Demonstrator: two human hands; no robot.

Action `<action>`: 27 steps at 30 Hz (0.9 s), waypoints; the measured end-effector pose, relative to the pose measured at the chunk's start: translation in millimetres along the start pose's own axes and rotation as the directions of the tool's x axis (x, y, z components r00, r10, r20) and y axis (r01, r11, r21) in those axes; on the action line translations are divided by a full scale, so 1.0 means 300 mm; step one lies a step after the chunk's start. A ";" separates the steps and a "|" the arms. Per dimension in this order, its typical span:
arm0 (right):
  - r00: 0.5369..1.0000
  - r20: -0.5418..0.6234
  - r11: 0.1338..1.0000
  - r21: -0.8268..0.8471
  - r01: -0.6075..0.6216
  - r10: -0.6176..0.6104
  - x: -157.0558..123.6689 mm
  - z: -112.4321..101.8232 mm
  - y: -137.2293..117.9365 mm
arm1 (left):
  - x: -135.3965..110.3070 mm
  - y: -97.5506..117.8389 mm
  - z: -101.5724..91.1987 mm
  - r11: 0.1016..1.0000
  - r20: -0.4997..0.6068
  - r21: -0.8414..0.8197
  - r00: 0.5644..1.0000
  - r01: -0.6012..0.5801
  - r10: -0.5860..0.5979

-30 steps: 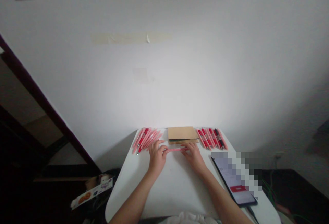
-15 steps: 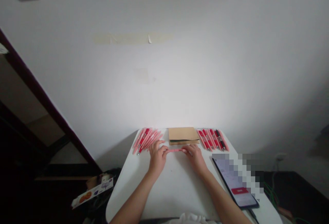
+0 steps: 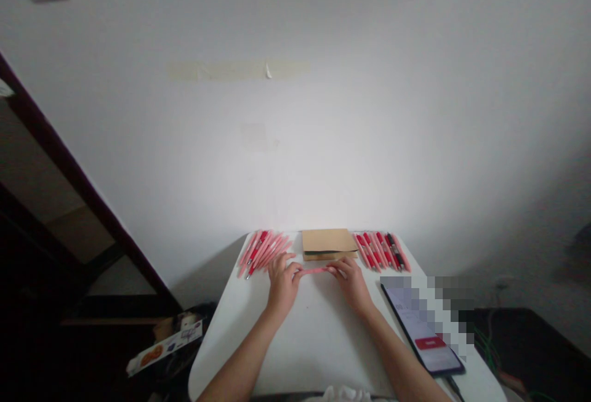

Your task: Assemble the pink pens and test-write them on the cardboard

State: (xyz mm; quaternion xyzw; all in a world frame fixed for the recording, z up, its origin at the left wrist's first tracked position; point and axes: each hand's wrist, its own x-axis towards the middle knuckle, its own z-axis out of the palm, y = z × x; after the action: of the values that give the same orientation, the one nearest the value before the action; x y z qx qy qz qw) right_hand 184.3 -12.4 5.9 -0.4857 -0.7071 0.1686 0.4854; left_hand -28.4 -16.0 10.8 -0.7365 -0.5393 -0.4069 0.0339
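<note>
Over the middle of the white table, a pink pen lies level between my two hands. My left hand pinches its left end between thumb and fingers. At the other end my right hand closes on it with the fingertips. Just beyond my left hand is a loose pile of pink and red pens. Beyond my right hand lies a row of pink, red and black pens. A brown paper notebook or envelope sits between the two groups, its near edge slightly raised.
A phone with a lit screen lies at the right of the white table, a cable at its lower end. The wall rises directly behind the table. To the left, a box with printed pictures stands below table height.
The fingers of my right hand have shifted slightly around the pen's end. Otherwise both hands and the pen stay almost in place.
</note>
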 end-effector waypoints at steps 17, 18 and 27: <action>1.000 -0.014 0.993 -0.114 -0.014 0.013 -0.001 0.005 0.027 | 0.004 0.009 -0.006 1.000 0.009 -0.020 1.000 0.002 -0.002; 1.000 -0.011 0.995 -0.100 -0.016 0.015 -0.002 0.005 0.024 | 0.004 0.008 -0.005 1.000 0.010 -0.018 1.000 0.004 -0.003; 1.000 -0.013 0.999 -0.028 -0.021 0.020 0.001 0.002 0.021 | 0.004 0.001 -0.007 1.000 -0.009 -0.024 1.000 -0.015 0.015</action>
State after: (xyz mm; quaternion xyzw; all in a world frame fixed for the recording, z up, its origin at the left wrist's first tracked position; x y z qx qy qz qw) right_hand 187.0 -9.1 1.2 -0.5008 -0.7013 0.1605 0.4812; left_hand -29.2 -16.2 13.1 -0.7392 -0.5285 -0.4165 0.0303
